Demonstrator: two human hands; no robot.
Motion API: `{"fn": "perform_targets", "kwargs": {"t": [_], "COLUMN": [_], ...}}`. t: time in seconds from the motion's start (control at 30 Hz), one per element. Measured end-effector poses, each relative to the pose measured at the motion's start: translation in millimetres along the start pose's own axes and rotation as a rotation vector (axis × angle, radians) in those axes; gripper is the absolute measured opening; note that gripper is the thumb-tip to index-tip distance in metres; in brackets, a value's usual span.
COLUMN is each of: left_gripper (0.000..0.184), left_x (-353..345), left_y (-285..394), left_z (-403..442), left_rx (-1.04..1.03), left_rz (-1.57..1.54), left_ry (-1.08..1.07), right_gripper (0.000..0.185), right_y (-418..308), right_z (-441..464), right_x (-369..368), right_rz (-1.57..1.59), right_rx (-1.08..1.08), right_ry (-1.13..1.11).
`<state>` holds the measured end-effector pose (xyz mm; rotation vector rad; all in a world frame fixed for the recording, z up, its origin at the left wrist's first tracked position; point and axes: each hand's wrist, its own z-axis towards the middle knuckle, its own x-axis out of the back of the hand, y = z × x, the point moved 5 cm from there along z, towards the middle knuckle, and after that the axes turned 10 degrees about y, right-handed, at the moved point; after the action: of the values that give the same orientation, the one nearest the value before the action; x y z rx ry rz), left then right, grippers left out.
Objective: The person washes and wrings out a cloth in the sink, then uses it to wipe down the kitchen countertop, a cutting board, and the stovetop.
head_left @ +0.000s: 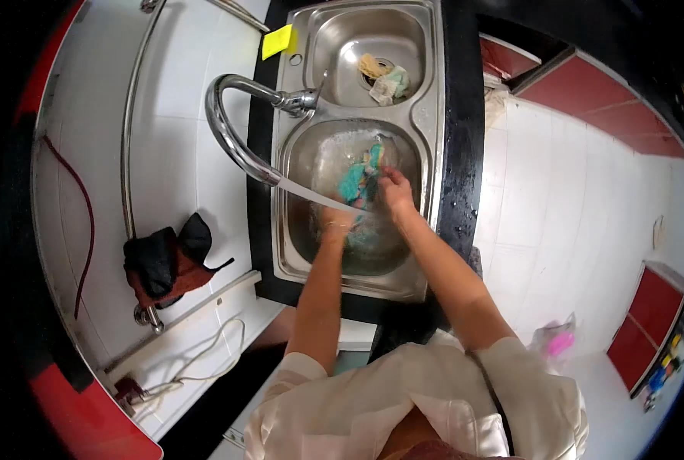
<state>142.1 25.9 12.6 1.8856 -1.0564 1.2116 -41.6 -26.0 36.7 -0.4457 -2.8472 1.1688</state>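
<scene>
A wet cloth with teal and multicoloured patches [352,182] is in the near basin of the steel sink [281,222]. My right hand [394,188] pinches the cloth's right side with bent fingers. Under the water stream, at the cloth's lower end, is my left hand [340,218]; its fingers are blurred and partly hidden by the water. The curved faucet [235,142] pours water [311,195] between the hands. Water stands in the basin around the cloth.
In the far basin lie a yellowish cloth [372,67] and a pale green and white cloth [390,86]. A yellow note [277,41] is beside the sink. Dark and brown cloths [166,264] hang on a wall rail at left.
</scene>
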Motion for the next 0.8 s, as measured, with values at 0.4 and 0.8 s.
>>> {"fn": "perform_targets", "kwargs": {"t": [0.4,0.8], "left_gripper": [0.038,0.016], "left_x": [48.3,32.8], "left_y": [60.1,35.0], "left_z": [-39.3,-9.7], "left_rx": [-0.034,-0.219], "left_rz": [-0.446,-0.457], "left_ry": [0.271,0.256], "right_gripper": [0.067,0.055], "right_y": [84.2,82.0], "right_z": [-19.1,-10.9], "right_x": [-16.7,-14.3], "right_rz": [0.327,-0.033], "right_rx": [-0.735,-0.302], "right_ry": [0.003,0.073]}}
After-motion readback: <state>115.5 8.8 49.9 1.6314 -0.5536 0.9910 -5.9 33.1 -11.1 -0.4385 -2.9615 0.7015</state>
